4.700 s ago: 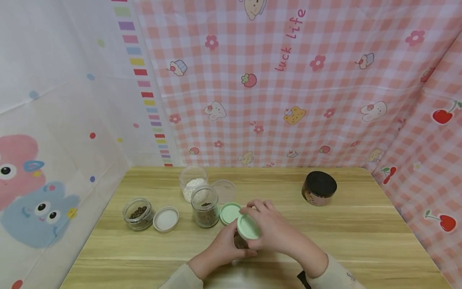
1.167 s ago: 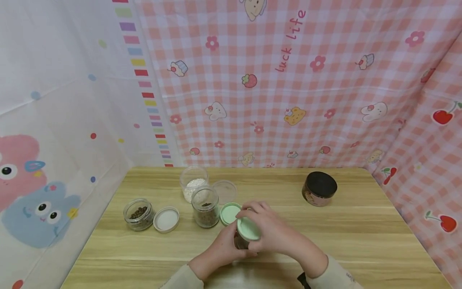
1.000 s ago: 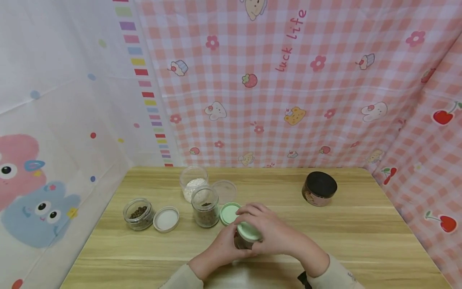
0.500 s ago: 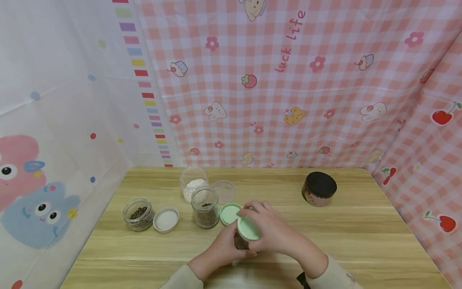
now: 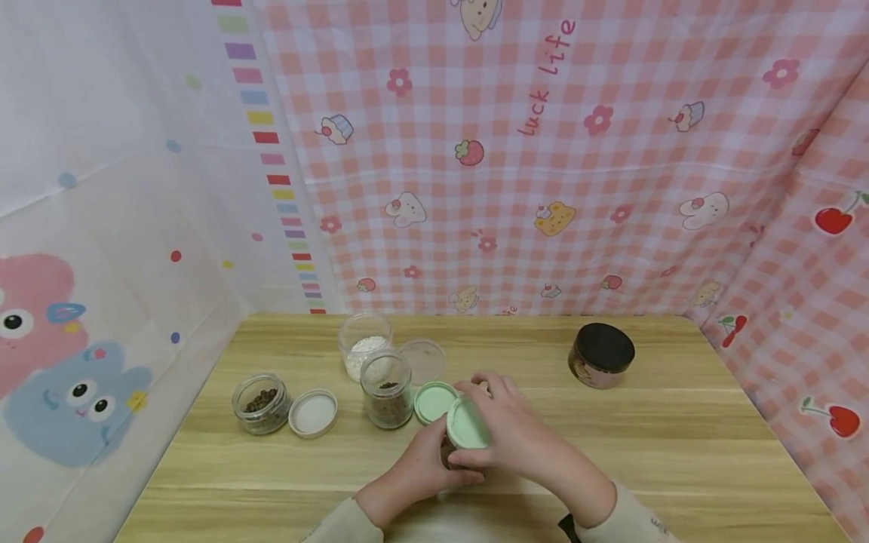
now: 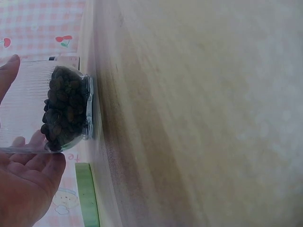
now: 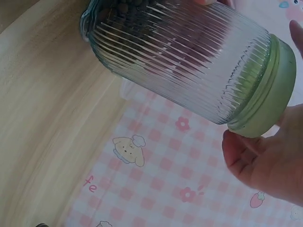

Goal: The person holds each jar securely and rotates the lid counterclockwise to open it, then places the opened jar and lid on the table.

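Observation:
A ribbed glass jar (image 7: 180, 56) with dark beans in its bottom stands on the wooden table, a light green lid (image 5: 468, 424) on its mouth. My left hand (image 5: 419, 465) grips the jar's lower body; in the left wrist view the beans (image 6: 64, 109) show between its thumb and fingers. My right hand (image 5: 512, 430) holds the lid's rim from the right, thumb at the near side and fingers at the far side. In the right wrist view the lid (image 7: 267, 90) sits on the jar mouth, with fingertips at its edge.
Left of the hands are a loose green lid (image 5: 434, 403), an open jar of brown contents (image 5: 387, 400), a tub of white grains (image 5: 365, 354), a clear lid (image 5: 424, 360), a white lid (image 5: 313, 413) and a low bean jar (image 5: 261, 405). A black-lidded jar (image 5: 600, 354) stands at right.
My right hand's fingers have shifted around the lid, spreading a little from where they lay over it a second ago. My left hand keeps its grip on the jar.

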`<action>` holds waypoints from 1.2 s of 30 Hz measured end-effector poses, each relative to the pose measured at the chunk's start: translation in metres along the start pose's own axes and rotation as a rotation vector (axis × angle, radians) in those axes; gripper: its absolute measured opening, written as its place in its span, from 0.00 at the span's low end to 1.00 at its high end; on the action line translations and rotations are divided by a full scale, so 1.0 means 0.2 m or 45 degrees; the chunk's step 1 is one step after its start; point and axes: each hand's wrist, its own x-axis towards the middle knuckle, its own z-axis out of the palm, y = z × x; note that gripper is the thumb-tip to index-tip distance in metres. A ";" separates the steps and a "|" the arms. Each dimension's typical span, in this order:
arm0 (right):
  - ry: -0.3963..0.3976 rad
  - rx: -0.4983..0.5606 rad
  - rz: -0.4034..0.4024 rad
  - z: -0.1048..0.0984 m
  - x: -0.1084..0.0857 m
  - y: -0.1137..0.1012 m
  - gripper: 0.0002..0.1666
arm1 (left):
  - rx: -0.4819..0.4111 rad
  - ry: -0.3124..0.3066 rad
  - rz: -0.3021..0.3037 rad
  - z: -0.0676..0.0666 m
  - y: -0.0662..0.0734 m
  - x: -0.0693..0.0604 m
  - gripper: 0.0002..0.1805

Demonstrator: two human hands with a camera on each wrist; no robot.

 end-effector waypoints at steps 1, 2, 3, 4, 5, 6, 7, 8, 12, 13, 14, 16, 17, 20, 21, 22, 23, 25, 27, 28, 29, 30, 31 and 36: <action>0.012 -0.029 0.017 0.00 0.00 0.00 0.48 | -0.006 0.001 -0.002 0.00 0.00 0.00 0.45; 0.020 -0.051 0.028 0.01 0.00 0.00 0.47 | -0.005 0.004 -0.003 0.00 0.00 0.00 0.46; 0.022 -0.071 0.032 0.01 0.00 0.00 0.46 | -0.003 0.006 -0.003 0.00 0.00 0.00 0.46; 0.017 -0.073 0.028 0.01 0.00 0.01 0.45 | -0.007 0.004 -0.002 0.00 0.00 0.00 0.46; 0.011 -0.070 0.022 0.01 0.00 0.01 0.43 | -0.009 0.003 -0.001 0.00 0.00 0.00 0.46; 0.002 -0.067 0.014 0.01 0.01 0.01 0.42 | -0.012 0.000 -0.001 0.00 0.00 -0.01 0.46; -0.013 -0.052 0.003 0.01 0.01 0.01 0.40 | -0.011 -0.005 0.000 0.00 0.00 -0.01 0.46; -0.032 -0.034 -0.012 0.01 0.01 0.01 0.39 | -0.010 -0.010 0.000 0.00 0.00 -0.01 0.46; -0.124 0.019 -0.097 -0.02 0.03 0.01 0.40 | -0.002 -0.032 -0.014 -0.01 -0.01 -0.01 0.45; -0.144 0.031 -0.115 -0.02 0.03 0.00 0.41 | 0.003 -0.034 -0.018 -0.01 -0.01 -0.01 0.45; -0.159 0.042 -0.135 -0.03 0.03 0.00 0.41 | 0.007 -0.033 -0.021 -0.01 0.00 -0.01 0.44; -0.177 0.068 -0.154 -0.05 0.03 0.00 0.41 | 0.013 -0.031 -0.025 -0.01 0.00 -0.01 0.44; -0.183 0.081 -0.158 -0.06 0.03 0.00 0.41 | 0.012 -0.028 -0.023 -0.01 0.00 -0.01 0.44; -0.177 0.115 -0.165 -0.08 0.02 0.00 0.41 | 0.003 -0.018 -0.007 0.00 0.00 -0.01 0.45; -0.169 0.125 -0.162 -0.08 0.02 0.00 0.41 | -0.004 -0.017 0.001 0.00 0.00 -0.01 0.45; -0.159 0.138 -0.152 -0.09 0.01 0.01 0.41 | -0.006 -0.013 0.010 0.00 0.00 0.00 0.45; -0.143 0.155 -0.146 -0.09 0.01 0.01 0.41 | -0.010 -0.010 0.017 0.00 0.00 0.00 0.45; -0.103 0.208 -0.120 -0.10 0.00 0.03 0.40 | -0.008 -0.005 0.030 0.00 0.00 0.00 0.45; -0.061 0.276 -0.094 -0.11 -0.01 0.04 0.40 | -0.012 -0.001 0.041 0.00 -0.01 0.00 0.46; -0.038 0.305 -0.082 -0.11 -0.02 0.06 0.40 | -0.011 0.001 0.045 0.00 -0.01 0.00 0.46; -0.014 0.341 -0.075 -0.11 -0.02 0.06 0.40 | -0.012 0.002 0.048 0.00 -0.01 0.00 0.47; 0.010 0.383 -0.062 -0.11 -0.03 0.08 0.40 | -0.011 0.003 0.051 0.01 -0.01 0.00 0.47; 0.031 0.417 -0.049 -0.11 -0.03 0.09 0.40 | -0.014 0.002 0.056 0.01 -0.01 0.01 0.47; 0.108 0.642 0.060 -0.12 -0.08 0.16 0.42 | -0.025 -0.001 0.027 0.01 -0.01 0.00 0.45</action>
